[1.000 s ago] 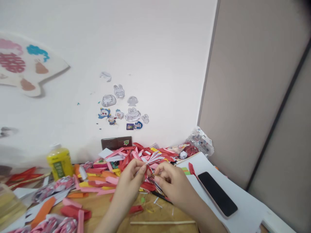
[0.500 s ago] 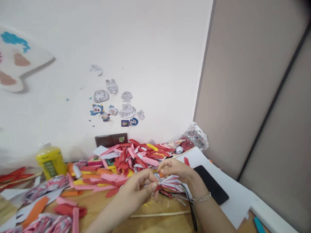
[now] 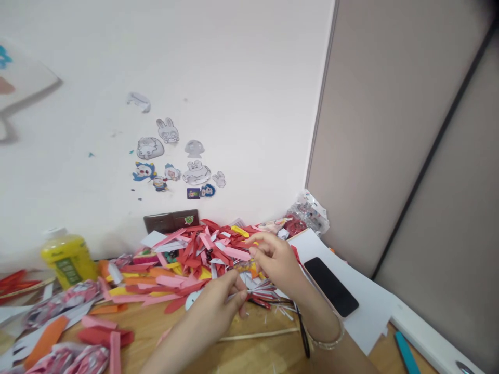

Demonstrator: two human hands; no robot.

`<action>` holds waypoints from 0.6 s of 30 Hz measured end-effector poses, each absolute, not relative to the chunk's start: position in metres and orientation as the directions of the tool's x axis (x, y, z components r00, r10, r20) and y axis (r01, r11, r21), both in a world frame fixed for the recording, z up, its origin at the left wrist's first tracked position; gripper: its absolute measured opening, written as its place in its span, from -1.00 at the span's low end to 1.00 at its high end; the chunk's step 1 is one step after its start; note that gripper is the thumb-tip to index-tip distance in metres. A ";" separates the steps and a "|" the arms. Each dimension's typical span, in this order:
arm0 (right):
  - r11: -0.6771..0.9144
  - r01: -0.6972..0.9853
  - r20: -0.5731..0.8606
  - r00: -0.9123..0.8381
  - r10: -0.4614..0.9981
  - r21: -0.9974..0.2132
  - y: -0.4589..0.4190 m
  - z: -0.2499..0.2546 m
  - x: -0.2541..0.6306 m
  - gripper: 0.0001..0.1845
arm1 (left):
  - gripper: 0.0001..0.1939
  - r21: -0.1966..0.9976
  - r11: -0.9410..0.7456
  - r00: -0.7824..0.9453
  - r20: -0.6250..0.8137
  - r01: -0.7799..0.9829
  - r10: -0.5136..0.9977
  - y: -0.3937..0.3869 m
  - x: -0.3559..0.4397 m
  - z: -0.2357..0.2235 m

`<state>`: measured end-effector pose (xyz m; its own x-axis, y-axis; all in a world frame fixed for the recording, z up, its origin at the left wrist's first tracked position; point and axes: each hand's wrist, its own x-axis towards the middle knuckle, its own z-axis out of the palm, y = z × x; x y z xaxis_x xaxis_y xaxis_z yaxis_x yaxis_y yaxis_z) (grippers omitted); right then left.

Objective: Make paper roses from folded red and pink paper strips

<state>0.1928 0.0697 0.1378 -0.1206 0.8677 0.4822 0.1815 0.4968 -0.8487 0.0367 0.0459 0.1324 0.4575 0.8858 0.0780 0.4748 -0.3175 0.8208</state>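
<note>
My left hand is closed in a pinch over the desk, at the gathered end of a bundle of thin white and red paper strips. The strips fan out to the right, beneath my right hand. That hand is raised a little above the bundle, thumb and fingers bent together; anything between the fingertips is too small to make out. A black cord hangs down beside my right wrist. Behind both hands lies a heap of folded red, pink, orange and yellow paper pieces.
A yellow bottle stands at the left, near pink-and-white twisted bundles. At the right, a black phone rests on white paper. A thin stick lies in front, and a teal object at the lower right.
My right hand has lifted up and away from the bundle. My left hand keeps its pinch, slightly further left in view. The whole view has shifted a little.
</note>
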 end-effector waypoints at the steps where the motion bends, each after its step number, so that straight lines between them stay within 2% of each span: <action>1: 0.507 0.186 0.498 -0.096 0.862 -0.842 0.067 0.139 0.192 -0.86 | -0.85 0.830 -0.306 0.446 0.078 0.467 0.892 0.045 0.036 0.134; 3: 0.531 0.211 0.528 -0.073 0.846 -0.821 0.062 0.141 0.191 -0.85 | -0.84 0.839 -0.289 0.439 0.068 0.460 0.896 0.044 0.035 0.136; 5: 0.593 0.297 0.600 -0.077 0.796 -0.749 0.055 0.143 0.188 -0.84 | -0.83 0.833 -0.294 0.443 0.067 0.468 0.894 0.044 0.034 0.138; 9: 0.766 0.484 0.797 -0.203 0.569 -0.424 0.039 0.150 0.183 -0.78 | -0.84 0.771 -0.368 0.431 0.136 0.519 0.892 0.043 0.030 0.142; 11: 0.804 0.506 0.817 -0.288 0.500 -0.313 0.032 0.153 0.182 -0.75 | -0.80 0.701 -0.438 0.417 0.217 0.563 0.883 0.042 0.028 0.144; 13: 0.769 0.554 0.787 -0.298 0.541 -0.319 0.026 0.157 0.184 -0.76 | -0.74 0.593 -0.507 0.386 0.330 0.626 0.862 0.042 0.025 0.145; 15: 0.672 0.632 0.714 -0.257 0.652 -0.386 0.020 0.161 0.187 -0.77 | -0.72 0.450 -0.563 0.364 0.455 0.693 0.812 0.044 0.023 0.143; 18: 0.532 0.725 0.579 -0.227 0.784 -0.436 0.014 0.166 0.189 -0.79 | -0.69 0.213 -0.624 0.377 0.637 0.752 0.672 0.048 0.022 0.136</action>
<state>0.1894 0.0140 0.1662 -0.2267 0.7835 0.5785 0.7255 0.5322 -0.4364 0.0223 0.0483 0.1365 0.3774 0.6724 0.6368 0.7517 -0.6240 0.2134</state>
